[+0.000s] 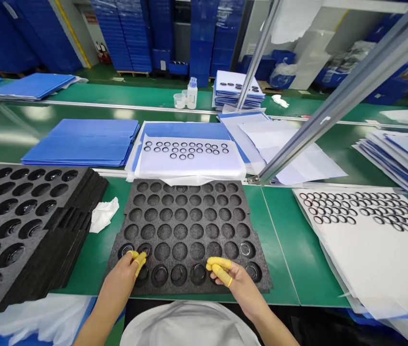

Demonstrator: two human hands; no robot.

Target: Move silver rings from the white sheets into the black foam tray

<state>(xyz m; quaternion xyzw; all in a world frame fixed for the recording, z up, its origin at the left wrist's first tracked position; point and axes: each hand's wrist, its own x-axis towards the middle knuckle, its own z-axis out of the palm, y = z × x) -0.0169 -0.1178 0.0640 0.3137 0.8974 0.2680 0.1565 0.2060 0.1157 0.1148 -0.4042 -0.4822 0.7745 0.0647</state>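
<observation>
- While my left hand (127,269) is narrow at the left of the black tray (188,241), my right hand (239,283) is narrow too; I cannot tell whether either holds anything.
- Handling round pieces (179,274) seems the step; the next move calls for a light touch.
- Several, dark and glossy, sit in the two nearest rows.

A dark foam tray (188,241) lies flat on the green desk (279,271) — glossy round pieces (178,274) sit mostly in its nearest rows.
</observation>
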